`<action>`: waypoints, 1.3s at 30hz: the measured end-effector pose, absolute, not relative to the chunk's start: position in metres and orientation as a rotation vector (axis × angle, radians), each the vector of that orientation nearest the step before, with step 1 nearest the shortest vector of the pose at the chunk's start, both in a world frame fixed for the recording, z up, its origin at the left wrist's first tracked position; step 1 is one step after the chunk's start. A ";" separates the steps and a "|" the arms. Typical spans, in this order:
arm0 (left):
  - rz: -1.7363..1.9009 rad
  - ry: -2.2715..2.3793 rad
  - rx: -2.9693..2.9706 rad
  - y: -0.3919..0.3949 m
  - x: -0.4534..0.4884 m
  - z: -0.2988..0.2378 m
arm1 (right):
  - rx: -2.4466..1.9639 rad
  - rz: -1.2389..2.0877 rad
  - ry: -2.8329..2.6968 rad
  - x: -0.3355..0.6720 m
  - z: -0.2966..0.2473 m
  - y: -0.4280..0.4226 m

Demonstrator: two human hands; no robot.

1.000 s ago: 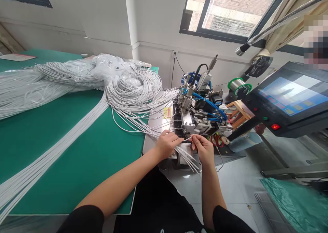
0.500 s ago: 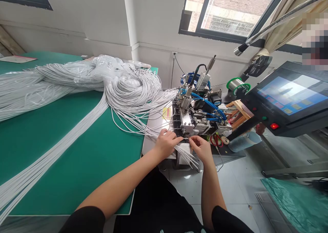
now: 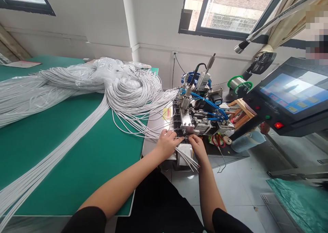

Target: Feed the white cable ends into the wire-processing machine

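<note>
My left hand (image 3: 167, 144) is closed over a bundle of thin white cables (image 3: 189, 158), whose free ends stick out below it toward the right. Its thumb and forefinger reach to the front edge of a benchtop machine (image 3: 187, 118) with metal cylinders and blue air tubes. Close by on the right, the fingertips of my right hand (image 3: 197, 144) pinch the end of a single white cable at the machine's front; that end is mostly hidden by the fingers. More white cables (image 3: 138, 89) run from a big coil on the table to the machine's left side.
A green-topped table (image 3: 77, 178) fills the left, with plastic-wrapped cable bundles (image 3: 23, 96) on it. At the right stand a control screen (image 3: 294, 92), a wire spool (image 3: 239, 85), a small fan (image 3: 263, 62) and a bluish plastic jug (image 3: 248, 142).
My right hand has moved slightly left and up, nearer to my left fingertips and the machine. My left hand stays almost in place. The camera view has shifted a little.
</note>
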State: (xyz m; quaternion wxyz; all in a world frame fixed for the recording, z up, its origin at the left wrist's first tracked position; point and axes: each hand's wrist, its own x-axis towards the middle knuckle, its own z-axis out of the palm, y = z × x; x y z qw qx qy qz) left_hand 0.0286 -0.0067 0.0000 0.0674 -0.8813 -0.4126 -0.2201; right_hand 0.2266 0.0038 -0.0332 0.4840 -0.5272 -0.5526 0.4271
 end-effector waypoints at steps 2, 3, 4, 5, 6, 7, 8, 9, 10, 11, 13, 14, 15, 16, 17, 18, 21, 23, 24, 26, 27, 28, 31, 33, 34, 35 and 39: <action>-0.618 -1.247 -2.662 -0.007 0.030 0.002 | -1.273 1.122 -1.255 0.226 -0.038 0.006; -0.598 -1.247 -2.664 -0.007 0.031 0.002 | -1.272 1.156 -1.218 0.226 -0.041 0.006; -0.583 -1.247 -2.665 -0.007 0.031 0.003 | -1.275 1.182 -1.189 0.226 -0.043 0.007; -0.573 -1.244 -2.667 -0.007 0.032 0.003 | -1.278 1.198 -1.170 0.226 -0.044 0.008; -0.572 -1.241 -2.667 -0.007 0.032 0.003 | -1.282 1.206 -1.157 0.225 -0.045 0.008; -0.582 -1.240 -2.664 -0.007 0.033 0.002 | -1.285 1.206 -1.150 0.225 -0.046 0.008; -0.603 -1.238 -2.659 -0.007 0.032 0.002 | -1.288 1.202 -1.147 0.225 -0.046 0.007; -0.632 -1.236 -2.653 -0.007 0.032 0.001 | -1.291 1.195 -1.144 0.225 -0.046 0.005; -0.668 -1.233 -2.644 -0.007 0.031 0.000 | -1.295 1.186 -1.136 0.225 -0.045 0.003; -0.706 -1.229 -2.634 -0.008 0.030 -0.001 | -1.300 1.174 -1.128 0.225 -0.045 0.000; -0.769 -1.227 -2.614 -0.009 0.028 -0.003 | -1.314 1.135 -1.123 0.228 -0.044 -0.007; -0.790 -1.233 -2.607 -0.009 0.026 -0.003 | -1.323 1.110 -1.128 0.230 -0.043 -0.011; -0.805 -1.242 -2.602 -0.009 0.025 -0.004 | -1.331 1.085 -1.138 0.233 -0.043 -0.015; -0.813 -1.252 -2.600 -0.010 0.024 -0.004 | -1.339 1.061 -1.153 0.236 -0.042 -0.019; -0.817 -1.262 -2.598 -0.010 0.023 -0.005 | -1.346 1.039 -1.168 0.240 -0.041 -0.022; -0.820 -1.267 -2.597 -0.010 0.023 -0.005 | -1.352 1.018 -1.184 0.244 -0.040 -0.026; -0.824 -1.286 -2.583 -0.010 0.024 -0.005 | -1.370 0.975 -1.246 0.254 -0.032 -0.036; -0.814 -1.333 -2.557 -0.011 0.025 -0.004 | -1.392 0.981 -1.301 0.259 -0.023 -0.043; -0.807 -1.368 -2.538 -0.011 0.026 -0.004 | -1.404 0.993 -1.331 0.260 -0.018 -0.047; -0.801 -1.439 -2.497 -0.012 0.028 -0.002 | -1.421 1.013 -1.395 0.261 -0.007 -0.055; -0.805 -1.461 -2.482 -0.012 0.028 -0.001 | -1.423 1.018 -1.431 0.260 -0.001 -0.059; -0.813 -1.468 -2.474 -0.012 0.029 -0.001 | -1.420 1.023 -1.474 0.260 0.005 -0.062; -0.855 -1.435 -2.486 -0.011 0.029 -0.001 | -1.395 1.044 -1.641 0.256 0.021 -0.071; -0.889 -1.408 -2.502 -0.010 0.028 -0.001 | -1.383 1.071 -1.765 0.254 0.029 -0.076; -0.906 -1.398 -2.508 -0.010 0.028 -0.001 | -1.382 1.085 -1.821 0.253 0.032 -0.077; -0.921 -1.390 -2.513 -0.009 0.027 -0.001 | -1.384 1.102 -1.871 0.251 0.035 -0.079; -0.967 -1.369 -2.523 -0.009 0.027 0.001 | -1.401 1.170 -2.024 0.248 0.040 -0.082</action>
